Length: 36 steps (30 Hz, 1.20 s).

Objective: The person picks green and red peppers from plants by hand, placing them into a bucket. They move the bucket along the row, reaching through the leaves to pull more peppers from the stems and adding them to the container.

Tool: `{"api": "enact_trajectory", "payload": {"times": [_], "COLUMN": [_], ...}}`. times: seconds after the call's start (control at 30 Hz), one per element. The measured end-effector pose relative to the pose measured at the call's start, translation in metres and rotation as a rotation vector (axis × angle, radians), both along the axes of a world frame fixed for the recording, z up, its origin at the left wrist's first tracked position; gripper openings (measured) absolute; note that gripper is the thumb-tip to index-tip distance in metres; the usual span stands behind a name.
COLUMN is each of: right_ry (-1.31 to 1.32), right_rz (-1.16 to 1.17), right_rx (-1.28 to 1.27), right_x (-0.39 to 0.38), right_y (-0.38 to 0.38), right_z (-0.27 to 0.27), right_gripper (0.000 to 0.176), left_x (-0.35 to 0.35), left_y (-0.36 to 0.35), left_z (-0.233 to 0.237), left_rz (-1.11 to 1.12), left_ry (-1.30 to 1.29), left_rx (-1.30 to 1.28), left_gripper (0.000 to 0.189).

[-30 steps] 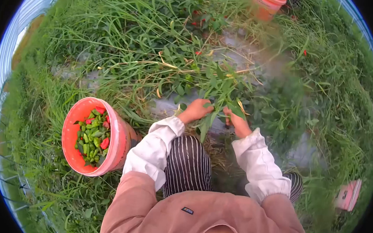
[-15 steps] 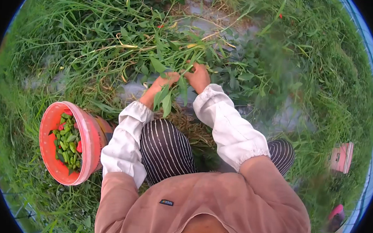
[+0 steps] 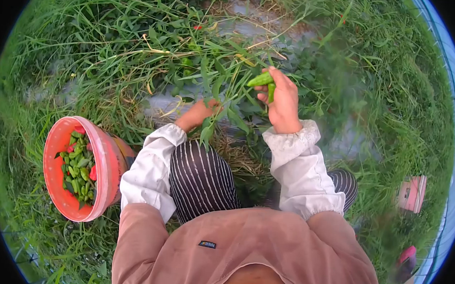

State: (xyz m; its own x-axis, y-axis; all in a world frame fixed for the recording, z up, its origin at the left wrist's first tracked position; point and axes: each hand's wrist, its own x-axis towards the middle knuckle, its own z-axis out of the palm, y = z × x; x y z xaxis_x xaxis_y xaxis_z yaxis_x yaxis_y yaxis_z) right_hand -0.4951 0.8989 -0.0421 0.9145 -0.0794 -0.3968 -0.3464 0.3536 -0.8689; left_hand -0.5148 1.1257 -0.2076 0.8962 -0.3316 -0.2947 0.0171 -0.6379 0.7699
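My right hand [image 3: 286,105] is raised beside the foliage, its fingers closed around green peppers [image 3: 261,80], at least two of them. One points left past the fingertips and another hangs down along the palm. Lower and to the left, my left hand [image 3: 198,114] is curled shut at the leafy stems of a pepper plant [image 3: 233,111]; its fingertips are partly hidden among the leaves. To my left a red-orange bucket [image 3: 108,161] leans with its mouth towards me. Inside lie many green peppers [image 3: 84,172] and a few red ones.
Tall grass [image 3: 104,35] and weeds surround the plants. Strips of grey plastic sheet [image 3: 162,107] show between them. A pink container [image 3: 412,194] stands in the grass at far right, with a pink and dark object [image 3: 407,259] below it. My striped knees are bent close by.
My right hand has moved right and away from the stems, now with green peppers showing in it. My left hand stays at the plant, slightly lower.
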Motion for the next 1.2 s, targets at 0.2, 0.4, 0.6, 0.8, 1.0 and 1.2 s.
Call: {"api": "enact_trajectory", "payload": {"times": [0.2,0.4,0.6,0.8,1.0,1.2], "right_ry": [-0.276,-0.701,-0.948,-0.255,-0.439,-0.085], "right_rz": [0.711,1.25,0.591,1.43,1.164,0.337], "right_rx": [0.258,-0.29,-0.956,-1.953,-2.079,-1.611], "right_x": [-0.04,-0.079,0.008,0.043,-0.021,-0.03], "right_y": [0.148,0.222,0.059,-0.178,-0.336,-0.416], "right_z": [0.095,0.098,-0.011,-0.047,-0.036,-0.043], "right_gripper": [0.038,0.046,0.023,0.084,0.022,0.041], "left_x": [-0.032,-0.004,-0.024,-0.022,-0.025,-0.011], "left_y": [-0.03,0.014,0.046,0.046,0.044,0.062], "left_z": [0.053,-0.026,-0.023,0.0,0.005,0.04], "left_rz": [0.092,0.032,0.325,0.182,0.043,0.246], "left_ry": [-0.269,0.129,-0.73,-0.517,-0.427,0.075], "left_rx": [-0.519,0.08,0.185,0.285,0.242,-0.062], "left_gripper": [0.017,0.019,0.021,0.03,0.033,0.041]}}
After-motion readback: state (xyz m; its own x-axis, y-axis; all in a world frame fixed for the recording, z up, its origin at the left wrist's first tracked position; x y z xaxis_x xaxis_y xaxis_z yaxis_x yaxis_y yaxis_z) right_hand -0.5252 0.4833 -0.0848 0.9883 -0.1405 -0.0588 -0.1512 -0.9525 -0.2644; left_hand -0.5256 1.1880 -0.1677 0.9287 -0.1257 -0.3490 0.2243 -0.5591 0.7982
